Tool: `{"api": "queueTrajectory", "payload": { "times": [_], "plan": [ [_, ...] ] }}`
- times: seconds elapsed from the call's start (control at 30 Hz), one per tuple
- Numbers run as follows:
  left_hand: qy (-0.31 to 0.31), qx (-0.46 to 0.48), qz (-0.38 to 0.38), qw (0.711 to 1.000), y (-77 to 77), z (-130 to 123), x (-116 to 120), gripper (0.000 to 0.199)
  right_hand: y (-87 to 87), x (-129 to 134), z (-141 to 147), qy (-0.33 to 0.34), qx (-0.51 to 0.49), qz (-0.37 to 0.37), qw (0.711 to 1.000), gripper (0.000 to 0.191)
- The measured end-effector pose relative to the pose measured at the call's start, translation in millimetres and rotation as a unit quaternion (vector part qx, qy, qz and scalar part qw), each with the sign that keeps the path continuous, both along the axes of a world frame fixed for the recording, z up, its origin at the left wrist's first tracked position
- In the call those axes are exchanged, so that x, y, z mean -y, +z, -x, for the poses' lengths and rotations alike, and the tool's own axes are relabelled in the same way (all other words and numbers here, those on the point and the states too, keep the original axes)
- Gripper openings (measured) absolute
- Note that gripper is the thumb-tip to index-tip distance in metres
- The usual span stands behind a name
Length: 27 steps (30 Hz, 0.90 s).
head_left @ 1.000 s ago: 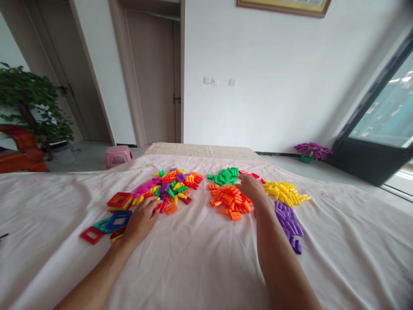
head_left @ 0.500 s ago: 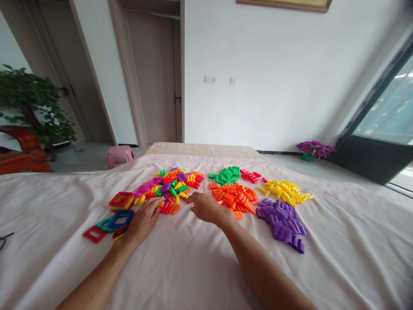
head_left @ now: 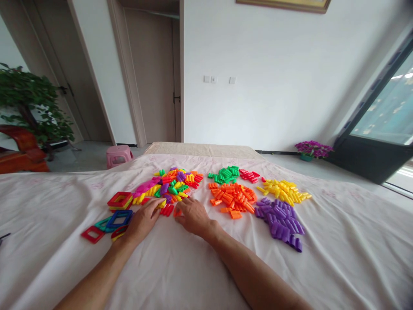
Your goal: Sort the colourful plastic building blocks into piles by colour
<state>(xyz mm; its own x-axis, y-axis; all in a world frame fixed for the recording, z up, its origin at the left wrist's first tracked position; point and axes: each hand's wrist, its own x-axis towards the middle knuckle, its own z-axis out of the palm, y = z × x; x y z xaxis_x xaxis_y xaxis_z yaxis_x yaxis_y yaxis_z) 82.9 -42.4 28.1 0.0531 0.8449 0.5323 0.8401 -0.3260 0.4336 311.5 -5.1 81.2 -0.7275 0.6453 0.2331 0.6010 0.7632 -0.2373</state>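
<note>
My left hand (head_left: 144,220) is closed at the near edge of a mixed pile of plastic building tubes (head_left: 174,186), its thumb and fingertips on a yellow tube piece (head_left: 162,204). To its right, my right hand (head_left: 192,217) bends down over the cloth, fingers closed around an orange tube piece (head_left: 177,212) that is partly covered. Red tube pieces (head_left: 167,210) lie between the two hands. Right of my right hand spreads a heap of orange tube pieces (head_left: 234,196). Beside my left wrist are flat magnetic frame tiles (head_left: 119,218) in blue, teal, red and yellow.
Separate heaps of green (head_left: 225,175), red (head_left: 249,175), yellow (head_left: 284,191) and purple pieces (head_left: 282,224) lie to the right. Everything rests on a pale, wrinkled cloth (head_left: 193,275). Beyond the table stand a pink stool (head_left: 119,156) and a pot of purple flowers (head_left: 312,149).
My right hand has moved left and down onto the orange piece near the red ones. My left hand stays nearly where it was, at the yellow piece.
</note>
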Motion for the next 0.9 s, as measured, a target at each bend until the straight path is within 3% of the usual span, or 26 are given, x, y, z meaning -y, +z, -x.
{"api": "queueTrajectory", "payload": {
  "times": [0.1,0.2,0.3,0.5,0.7,0.8,0.9],
  "plan": [
    [0.007,0.002,0.003,1.000,-1.0,0.6,-0.3,0.037,1.0,-0.8,-0.2,-0.007,0.009,-0.003,1.000,0.014],
    [0.021,0.006,0.001,1.000,-0.3,0.4,-0.1,0.038,8.0,-5.4,-6.4,-0.028,0.028,0.003,0.999,0.029],
    [0.034,0.014,-0.002,0.999,2.6,-0.6,0.8,0.040,23.7,-13.6,-20.2,-0.089,0.048,0.012,0.995,0.039],
    [0.052,0.036,-0.009,0.998,7.8,-0.6,1.9,0.040,61.5,-36.1,-62.4,-0.202,0.065,0.014,0.977,0.040],
    [0.047,0.099,-0.007,0.994,3.8,2.3,-0.6,0.040,75.0,-52.7,-101.5,-0.315,0.113,0.010,0.942,0.034],
    [0.029,0.167,0.000,0.985,3.5,-0.8,-0.8,0.039,75.1,-51.4,-99.3,-0.288,0.095,0.006,0.953,0.028],
    [0.010,0.242,0.018,0.970,6.6,-8.5,1.5,0.038,71.1,-42.6,-77.4,-0.184,0.036,0.026,0.982,0.025]
  ]
}}
